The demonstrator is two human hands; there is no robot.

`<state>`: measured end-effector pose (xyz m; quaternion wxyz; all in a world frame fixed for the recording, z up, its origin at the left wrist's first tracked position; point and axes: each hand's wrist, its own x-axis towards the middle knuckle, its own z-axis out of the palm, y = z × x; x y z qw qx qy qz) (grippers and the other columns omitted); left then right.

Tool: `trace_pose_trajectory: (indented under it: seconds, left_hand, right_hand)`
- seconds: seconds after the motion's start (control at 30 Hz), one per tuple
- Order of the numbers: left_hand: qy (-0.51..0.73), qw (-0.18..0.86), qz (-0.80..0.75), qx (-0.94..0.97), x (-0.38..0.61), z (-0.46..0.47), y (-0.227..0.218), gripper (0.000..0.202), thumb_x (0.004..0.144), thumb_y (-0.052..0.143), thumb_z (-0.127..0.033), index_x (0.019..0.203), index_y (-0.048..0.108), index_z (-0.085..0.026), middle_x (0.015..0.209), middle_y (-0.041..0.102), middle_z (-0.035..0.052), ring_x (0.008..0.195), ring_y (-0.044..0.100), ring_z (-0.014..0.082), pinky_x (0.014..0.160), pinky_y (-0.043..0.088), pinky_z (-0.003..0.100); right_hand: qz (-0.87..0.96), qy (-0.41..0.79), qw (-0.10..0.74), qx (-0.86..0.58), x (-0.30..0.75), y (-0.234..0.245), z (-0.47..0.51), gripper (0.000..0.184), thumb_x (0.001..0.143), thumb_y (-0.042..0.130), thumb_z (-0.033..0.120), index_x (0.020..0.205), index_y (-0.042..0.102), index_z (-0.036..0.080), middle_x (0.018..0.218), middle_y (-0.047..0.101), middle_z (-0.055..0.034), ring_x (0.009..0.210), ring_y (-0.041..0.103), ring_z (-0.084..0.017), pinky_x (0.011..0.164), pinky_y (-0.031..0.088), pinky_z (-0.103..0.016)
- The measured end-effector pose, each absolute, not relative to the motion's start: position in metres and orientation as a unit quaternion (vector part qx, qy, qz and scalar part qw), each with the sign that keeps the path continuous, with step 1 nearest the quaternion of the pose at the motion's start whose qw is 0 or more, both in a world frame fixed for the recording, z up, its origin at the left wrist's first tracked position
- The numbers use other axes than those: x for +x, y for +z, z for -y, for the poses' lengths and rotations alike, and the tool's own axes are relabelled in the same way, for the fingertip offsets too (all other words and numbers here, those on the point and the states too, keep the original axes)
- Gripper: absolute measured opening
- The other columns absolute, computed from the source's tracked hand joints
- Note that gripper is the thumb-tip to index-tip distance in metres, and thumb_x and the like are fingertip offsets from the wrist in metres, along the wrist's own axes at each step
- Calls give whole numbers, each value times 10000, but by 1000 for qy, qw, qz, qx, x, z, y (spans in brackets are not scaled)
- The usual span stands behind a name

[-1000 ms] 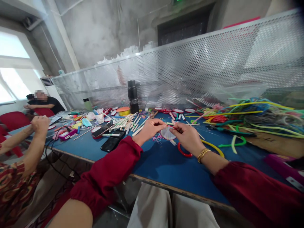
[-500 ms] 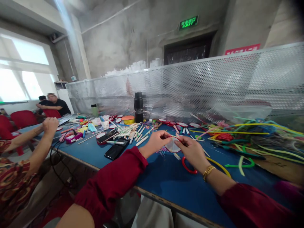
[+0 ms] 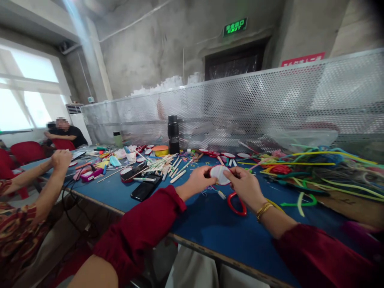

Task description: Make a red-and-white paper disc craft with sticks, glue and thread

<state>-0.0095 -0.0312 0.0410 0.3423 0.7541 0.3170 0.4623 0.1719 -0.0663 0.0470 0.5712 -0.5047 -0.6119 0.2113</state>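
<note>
Between both hands, just above the blue table, is a small white round disc (image 3: pixel 220 175) with a thin red rim. My left hand (image 3: pixel 198 180) pinches its left edge with thumb and fingers. At the opposite edge my right hand (image 3: pixel 244 183) grips it, the thumb lying on the white face. Red loop handles (image 3: pixel 237 204), which look like scissors' handles, lie on the table under my right hand. Near them are a small pale piece (image 3: pixel 221 195) and thin tangled threads (image 3: pixel 205 189), partly hidden by my hands.
A black bottle (image 3: pixel 173 134) stands at the back before a perforated metal screen (image 3: pixel 144 116). Left lie a black phone (image 3: pixel 146 188) and a heap of pale sticks (image 3: pixel 162 166). Coloured strips (image 3: pixel 300 176) pile up right. A co-worker's hands (image 3: pixel 61 159) are raised at far left.
The white disc now faces me, held by its edges, higher between my hands. Before, my fingertips met at its top edge on a thin red strip. My head view has shifted slightly.
</note>
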Motion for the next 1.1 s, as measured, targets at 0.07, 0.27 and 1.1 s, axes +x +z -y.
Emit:
trace_pose_trajectory:
  seconds: [0.07, 0.27, 1.1]
  left_hand:
    - [467, 360, -304, 748, -8, 32, 41, 350, 728, 695, -149, 1077, 676, -119, 973, 727, 73, 819, 641, 161, 766, 528, 289]
    - [466, 413, -279, 731, -8, 35, 40, 643, 736, 719, -161, 1363, 577, -147, 980, 724, 79, 753, 647, 147, 703, 537, 285]
    - [400, 498, -250, 728, -14, 39, 49, 707, 782, 784, -306, 1437, 565, -154, 1050, 724, 116, 835, 679, 174, 702, 517, 285]
  right_hand:
    - [603, 219, 575, -508, 173, 46, 65, 372, 766, 697, 587, 715, 619, 227, 526, 568, 9, 467, 498, -164, 469, 384, -305]
    - [585, 251, 582, -505, 171, 50, 68, 366, 753, 706, 574, 716, 618, 220, 515, 557, 11, 454, 460, -148, 442, 354, -296]
    - [430, 469, 612, -469, 167, 59, 71, 293, 671, 821, 234, 931, 721, 144, 584, 588, 24, 440, 401, -66, 369, 307, -198]
